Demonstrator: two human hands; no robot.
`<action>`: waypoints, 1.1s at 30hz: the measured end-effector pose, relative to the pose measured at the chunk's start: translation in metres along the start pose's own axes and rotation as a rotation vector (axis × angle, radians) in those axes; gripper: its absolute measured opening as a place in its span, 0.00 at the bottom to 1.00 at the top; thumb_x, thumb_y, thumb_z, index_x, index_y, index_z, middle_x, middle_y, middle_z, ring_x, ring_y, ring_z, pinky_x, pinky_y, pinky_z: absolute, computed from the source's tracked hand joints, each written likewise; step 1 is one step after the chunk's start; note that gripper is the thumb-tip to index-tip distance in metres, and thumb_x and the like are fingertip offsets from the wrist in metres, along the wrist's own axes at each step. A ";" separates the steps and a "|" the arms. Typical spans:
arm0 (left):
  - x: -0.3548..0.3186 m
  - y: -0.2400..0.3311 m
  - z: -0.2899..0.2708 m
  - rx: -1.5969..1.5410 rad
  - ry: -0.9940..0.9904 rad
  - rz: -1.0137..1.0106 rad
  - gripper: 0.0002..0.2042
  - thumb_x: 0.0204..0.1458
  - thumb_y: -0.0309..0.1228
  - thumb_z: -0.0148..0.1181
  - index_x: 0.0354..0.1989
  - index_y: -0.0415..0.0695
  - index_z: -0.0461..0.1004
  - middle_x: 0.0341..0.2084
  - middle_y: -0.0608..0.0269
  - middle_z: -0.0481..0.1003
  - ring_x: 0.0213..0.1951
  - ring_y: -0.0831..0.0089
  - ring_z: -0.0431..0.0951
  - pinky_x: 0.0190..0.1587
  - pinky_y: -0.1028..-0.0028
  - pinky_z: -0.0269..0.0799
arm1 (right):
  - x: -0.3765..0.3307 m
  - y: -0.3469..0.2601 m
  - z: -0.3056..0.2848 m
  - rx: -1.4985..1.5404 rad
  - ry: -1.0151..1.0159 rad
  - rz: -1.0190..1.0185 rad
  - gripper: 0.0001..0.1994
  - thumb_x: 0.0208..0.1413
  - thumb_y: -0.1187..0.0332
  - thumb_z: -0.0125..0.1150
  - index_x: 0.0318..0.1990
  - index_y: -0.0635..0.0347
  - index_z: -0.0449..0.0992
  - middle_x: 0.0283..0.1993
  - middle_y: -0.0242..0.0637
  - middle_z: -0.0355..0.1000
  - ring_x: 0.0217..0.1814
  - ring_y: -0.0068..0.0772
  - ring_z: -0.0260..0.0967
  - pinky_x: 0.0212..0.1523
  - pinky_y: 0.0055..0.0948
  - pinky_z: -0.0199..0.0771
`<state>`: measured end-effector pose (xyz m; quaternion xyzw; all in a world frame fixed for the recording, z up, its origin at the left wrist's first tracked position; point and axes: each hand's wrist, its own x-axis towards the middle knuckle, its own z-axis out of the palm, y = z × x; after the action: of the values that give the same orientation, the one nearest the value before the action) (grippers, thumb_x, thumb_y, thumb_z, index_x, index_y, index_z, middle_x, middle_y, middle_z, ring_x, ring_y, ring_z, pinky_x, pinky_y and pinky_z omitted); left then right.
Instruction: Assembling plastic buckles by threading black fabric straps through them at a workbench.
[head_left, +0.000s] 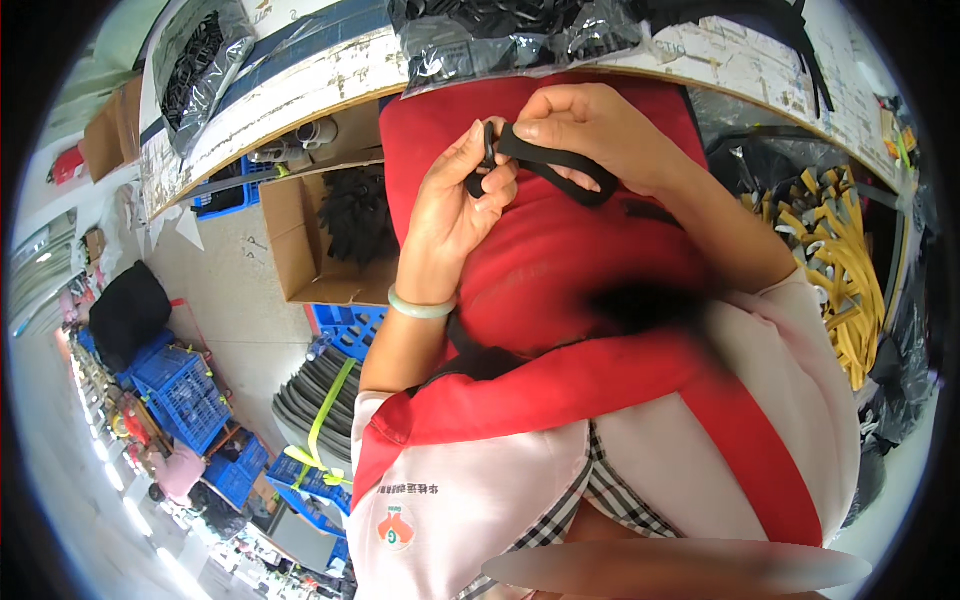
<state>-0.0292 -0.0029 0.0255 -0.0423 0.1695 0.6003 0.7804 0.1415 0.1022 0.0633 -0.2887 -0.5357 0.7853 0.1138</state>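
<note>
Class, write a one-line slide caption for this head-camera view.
Both hands, left hand and right hand, pinch a black strap loop above a red apron.

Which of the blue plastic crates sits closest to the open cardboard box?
The blue crate just below the cardboard box, touching its lower edge. The other blue crates lie further left and lower on the floor.

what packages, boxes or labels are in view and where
Clear bag: table's upper left, black parts inside.
Second clear bag: table top centre, black parts inside.
Cardboard box: floor under the table, open, brown, black parts inside.
Blue crates: floor, lower left.
Apron logo: bottom, red and green.
</note>
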 end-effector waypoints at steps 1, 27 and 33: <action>-0.003 0.000 -0.003 0.013 0.007 0.010 0.11 0.63 0.32 0.48 0.46 0.37 0.68 0.29 0.60 0.70 0.22 0.78 0.65 0.18 0.85 0.58 | 0.002 -0.001 0.005 0.003 -0.022 0.027 0.11 0.59 0.62 0.57 0.35 0.62 0.73 0.19 0.27 0.67 0.14 0.12 0.58 0.14 0.14 0.55; -0.018 -0.015 -0.002 0.015 0.477 0.228 0.09 0.58 0.27 0.55 0.42 0.34 0.73 0.34 0.56 0.76 0.34 0.68 0.79 0.37 0.72 0.81 | 0.035 0.033 0.002 -0.138 -0.048 -0.177 0.09 0.60 0.69 0.56 0.44 0.63 0.74 0.36 0.30 0.74 0.36 0.16 0.69 0.39 0.17 0.68; -0.023 -0.007 -0.019 0.402 0.192 0.254 0.11 0.59 0.27 0.54 0.45 0.32 0.72 0.33 0.54 0.76 0.34 0.67 0.79 0.38 0.72 0.81 | 0.032 0.027 0.008 -0.295 -0.118 -0.291 0.07 0.56 0.72 0.59 0.41 0.62 0.76 0.36 0.30 0.72 0.38 0.19 0.67 0.42 0.19 0.66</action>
<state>-0.0316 -0.0307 0.0142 0.0785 0.3628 0.6411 0.6717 0.1145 0.1007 0.0302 -0.1753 -0.6867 0.6892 0.1508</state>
